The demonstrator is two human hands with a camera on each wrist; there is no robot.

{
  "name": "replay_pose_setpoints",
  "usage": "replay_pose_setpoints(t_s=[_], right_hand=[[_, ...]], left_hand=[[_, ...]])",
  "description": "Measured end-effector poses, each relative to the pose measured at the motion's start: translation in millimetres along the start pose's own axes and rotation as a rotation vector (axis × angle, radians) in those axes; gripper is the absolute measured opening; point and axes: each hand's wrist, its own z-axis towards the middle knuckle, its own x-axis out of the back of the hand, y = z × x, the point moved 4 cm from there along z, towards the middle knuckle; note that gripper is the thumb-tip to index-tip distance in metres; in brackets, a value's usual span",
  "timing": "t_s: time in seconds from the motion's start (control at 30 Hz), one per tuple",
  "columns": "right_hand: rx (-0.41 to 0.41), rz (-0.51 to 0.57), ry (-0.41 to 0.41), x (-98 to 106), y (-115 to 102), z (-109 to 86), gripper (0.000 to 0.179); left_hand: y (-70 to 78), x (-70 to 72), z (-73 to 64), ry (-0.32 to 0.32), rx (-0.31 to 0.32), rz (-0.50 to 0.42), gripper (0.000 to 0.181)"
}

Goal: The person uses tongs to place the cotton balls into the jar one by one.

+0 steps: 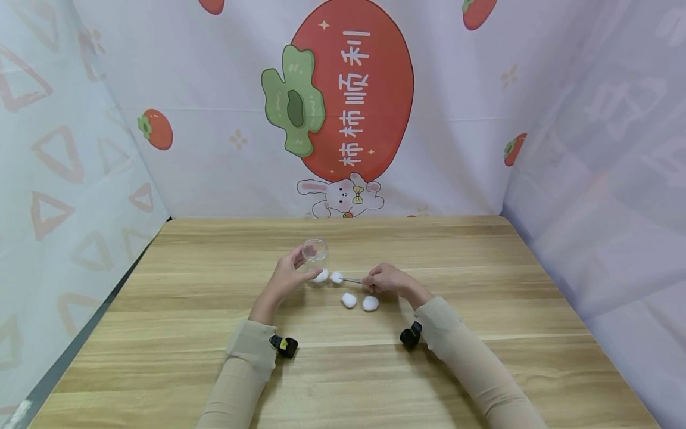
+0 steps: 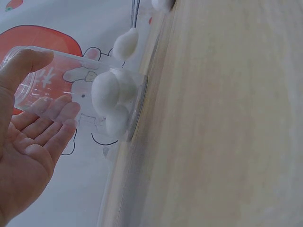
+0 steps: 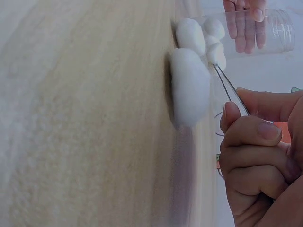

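A clear jar [image 1: 316, 262] stands upright on the table, open at the top. My left hand [image 1: 285, 277] holds it from the left, thumb on the near side and fingers behind. Several cotton balls [image 2: 105, 93] lie at the jar's bottom in the left wrist view. Between thumb and fingers, my right hand [image 1: 389, 279] pinches metal tweezers [image 3: 230, 87] that point left. Their tips grip one cotton ball [image 1: 336, 277], close beside the jar's right side and lifted off the table in the left wrist view. Two more cotton balls, one left [image 1: 349, 300] and one right [image 1: 370, 304], lie nearer me.
The wooden table [image 1: 343, 375] reaches back to a printed cloth [image 1: 455, 149] with persimmons and a rabbit. Pale cloth also hangs at the left and right sides. A small black camera sits at each wrist.
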Motion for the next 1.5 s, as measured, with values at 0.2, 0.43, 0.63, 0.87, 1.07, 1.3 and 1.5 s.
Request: replay_pose_setpoints(t_s=[0.2,0.43,0.63,0.87,1.07,1.3,1.5], right_hand=[[0.022,0.008,0.004,2.0,-0.3,-1.3,0.032],[0.029,0.007,0.002,4.6,0.1,-4.1,0.032],[0.029,0.019,0.006,6.3,-2.4,-8.7,0.032],[0.044,0.013,0.025,9.6,-4.9,-13.2,0.034],[0.042,-0.01,0.038,14.1,-6.6,-14.9,0.033],[0.057,0.013,0.028,18.1,-13.5,-20.4,0.035],[0.093,0.027,0.008,18.8,-17.1,-21.6,0.035]], left_hand=[[-0.7,-0.6,0.3,-0.004,-0.002,-0.006,0.063],[-1.0,-0.6,0.5,-0.004,0.01,-0.006,0.063],[-1.0,0.0,-0.2,-0.002,0.022,-0.008,0.066],[-1.4,-0.5,0.4,0.001,0.014,0.002,0.063],[-0.6,-0.3,-0.1,0.001,0.009,0.008,0.062],[-2.4,-0.5,0.4,-0.001,0.017,0.012,0.063],[-1.8,-0.2,0.2,0.0,0.006,0.016,0.064]])
